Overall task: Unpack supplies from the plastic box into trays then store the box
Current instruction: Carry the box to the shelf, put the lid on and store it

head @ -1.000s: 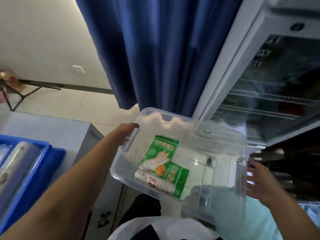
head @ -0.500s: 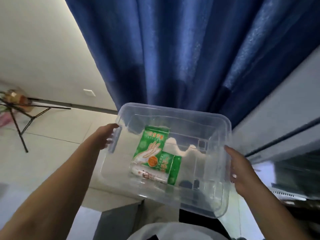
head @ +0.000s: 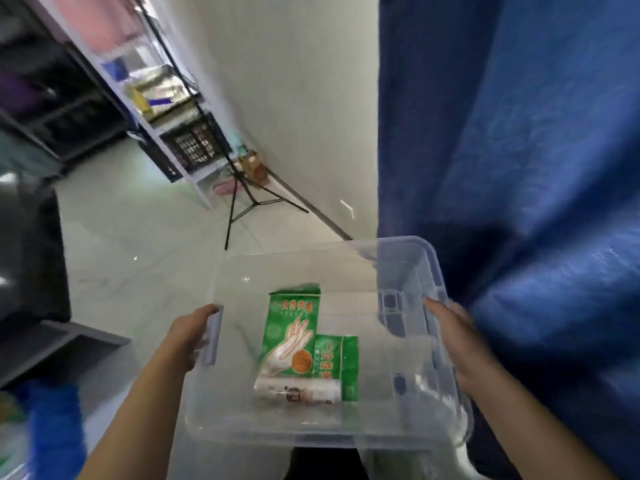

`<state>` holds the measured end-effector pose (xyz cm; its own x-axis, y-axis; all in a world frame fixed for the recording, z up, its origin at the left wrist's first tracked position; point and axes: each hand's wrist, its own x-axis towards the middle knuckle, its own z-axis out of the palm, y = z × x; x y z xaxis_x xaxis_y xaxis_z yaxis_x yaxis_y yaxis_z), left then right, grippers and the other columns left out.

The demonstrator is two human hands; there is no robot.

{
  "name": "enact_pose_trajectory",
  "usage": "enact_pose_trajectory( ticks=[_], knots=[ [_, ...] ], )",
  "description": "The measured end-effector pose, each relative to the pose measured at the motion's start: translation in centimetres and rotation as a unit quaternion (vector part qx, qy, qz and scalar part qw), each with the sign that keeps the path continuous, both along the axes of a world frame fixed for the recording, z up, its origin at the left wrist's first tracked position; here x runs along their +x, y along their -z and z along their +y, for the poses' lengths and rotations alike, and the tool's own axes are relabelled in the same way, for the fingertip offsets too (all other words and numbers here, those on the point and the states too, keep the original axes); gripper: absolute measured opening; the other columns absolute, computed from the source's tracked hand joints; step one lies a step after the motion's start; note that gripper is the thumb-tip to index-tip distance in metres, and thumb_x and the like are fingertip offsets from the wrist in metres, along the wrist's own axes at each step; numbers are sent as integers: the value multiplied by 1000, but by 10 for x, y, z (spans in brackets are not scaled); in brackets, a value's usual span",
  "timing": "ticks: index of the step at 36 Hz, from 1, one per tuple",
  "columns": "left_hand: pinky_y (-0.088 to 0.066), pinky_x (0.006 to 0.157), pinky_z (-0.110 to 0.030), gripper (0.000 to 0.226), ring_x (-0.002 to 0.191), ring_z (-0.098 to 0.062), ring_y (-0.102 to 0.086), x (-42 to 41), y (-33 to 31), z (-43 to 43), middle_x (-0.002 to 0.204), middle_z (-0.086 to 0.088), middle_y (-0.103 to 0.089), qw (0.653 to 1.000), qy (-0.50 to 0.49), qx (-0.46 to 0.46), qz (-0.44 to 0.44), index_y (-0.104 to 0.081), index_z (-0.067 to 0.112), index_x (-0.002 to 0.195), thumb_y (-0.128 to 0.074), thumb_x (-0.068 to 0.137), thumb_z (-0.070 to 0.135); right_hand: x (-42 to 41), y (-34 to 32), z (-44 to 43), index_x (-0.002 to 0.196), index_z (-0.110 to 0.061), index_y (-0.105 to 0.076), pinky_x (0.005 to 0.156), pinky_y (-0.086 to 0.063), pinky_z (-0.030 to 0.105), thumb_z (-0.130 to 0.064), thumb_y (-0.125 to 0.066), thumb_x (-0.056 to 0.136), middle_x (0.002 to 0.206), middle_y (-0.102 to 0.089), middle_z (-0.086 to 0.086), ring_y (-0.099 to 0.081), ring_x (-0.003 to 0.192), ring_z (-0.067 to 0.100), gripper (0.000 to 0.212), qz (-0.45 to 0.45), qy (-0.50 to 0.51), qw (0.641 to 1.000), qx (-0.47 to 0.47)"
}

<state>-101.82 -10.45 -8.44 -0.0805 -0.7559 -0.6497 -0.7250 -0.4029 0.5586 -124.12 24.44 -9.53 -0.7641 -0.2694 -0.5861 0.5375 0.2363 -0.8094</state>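
I carry a clear plastic box (head: 408, 258) in front of me at waist height. My left hand (head: 188, 336) grips its left handle and my right hand (head: 457, 344) grips its right rim. Inside the box lie two green packets of disposable gloves (head: 292, 329), overlapping, and a small white tube or wrapped item (head: 298, 393) below them. A blue tray's corner (head: 55, 424), blurred, shows at the lower left.
A blue curtain (head: 519, 150) hangs close on the right. A black tripod stand (head: 242, 202) stands on the pale floor ahead, beside a shelf rack (head: 180, 133) with crates along the white wall. A dark grey cabinet (head: 31, 271) is at the left.
The view has swung left, away from the glass-door fridge, towards the shelf rack and floor. The box has stayed in both hands and now sits level.
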Motion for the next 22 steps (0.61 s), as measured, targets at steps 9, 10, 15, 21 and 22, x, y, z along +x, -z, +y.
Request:
enact_pose_trajectory(
  ticks=[9, 10, 15, 21, 22],
  knots=[
    [-40, 63, -32, 48, 76, -29, -54, -16, 22, -84, 96, -9, -55, 993, -118, 0, 15, -56, 9, 112, -72, 81, 41, -120, -3, -198, 124, -12, -57, 93, -51, 45, -51, -63, 81, 118, -63, 11, -60, 104, 34, 59, 14, -129, 991, 36],
    [-35, 58, -29, 44, 71, -27, -50, -20, 27, -96, 91, -8, -52, 992, -125, 14, 27, -56, 10, 109, -71, 81, 41, -130, -3, -217, 122, -12, -59, 96, -51, 48, -51, -63, 80, 117, -65, 12, -62, 104, 34, 58, 16, -138, 990, 37],
    [-40, 50, -24, 25, 58, -21, -53, -38, 40, -153, 86, -10, -54, 977, -164, 91, 105, -59, 10, 102, -65, 89, 31, -181, -11, -308, 126, -7, -61, 99, -49, 48, -46, -65, 84, 122, -65, 16, -62, 107, 35, 57, 38, -167, 983, 65],
    [-47, 58, -25, 24, 68, -26, -60, -74, 31, -241, 82, -13, -65, 963, -192, 89, 166, -66, 8, 103, -62, 90, 28, -232, -29, -405, 131, -8, -55, 89, -43, 41, -54, -67, 80, 110, -52, 6, -50, 97, 25, 69, 55, -194, 973, 110],
    [-44, 60, -25, 24, 69, -25, -57, -80, 30, -257, 83, -12, -62, 962, -199, 80, 167, -65, 9, 104, -63, 90, 28, -240, -31, -421, 131, -8, -56, 85, -41, 40, -54, -67, 80, 108, -50, 5, -48, 92, 24, 70, 58, -194, 972, 114]
  ],
)
